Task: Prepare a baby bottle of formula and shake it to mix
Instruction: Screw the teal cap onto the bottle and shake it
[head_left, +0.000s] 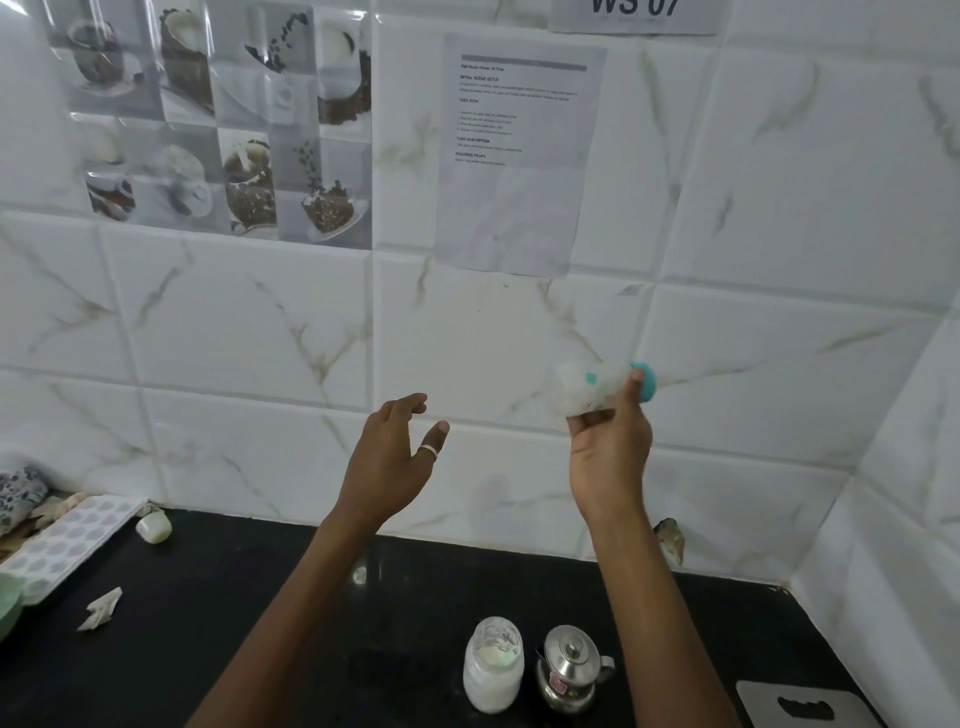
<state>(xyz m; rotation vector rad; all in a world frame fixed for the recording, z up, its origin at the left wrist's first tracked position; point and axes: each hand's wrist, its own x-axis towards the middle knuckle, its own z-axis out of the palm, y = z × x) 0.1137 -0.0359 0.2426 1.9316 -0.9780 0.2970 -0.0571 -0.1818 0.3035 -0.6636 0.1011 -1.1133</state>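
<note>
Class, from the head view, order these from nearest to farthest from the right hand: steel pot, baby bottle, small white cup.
1. The baby bottle, gripped in the right hand itself.
2. The steel pot, on the counter below the hand.
3. The small white cup, far left by the wall.

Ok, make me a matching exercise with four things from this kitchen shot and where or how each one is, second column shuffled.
1 baby bottle
2 powder jar
3 steel kettle
4 ice tray

A left end of the counter
B raised in the right hand
C on the counter, white contents
D on the counter, knobbed lid

Pairs: 1-B, 2-C, 3-D, 4-A
</note>
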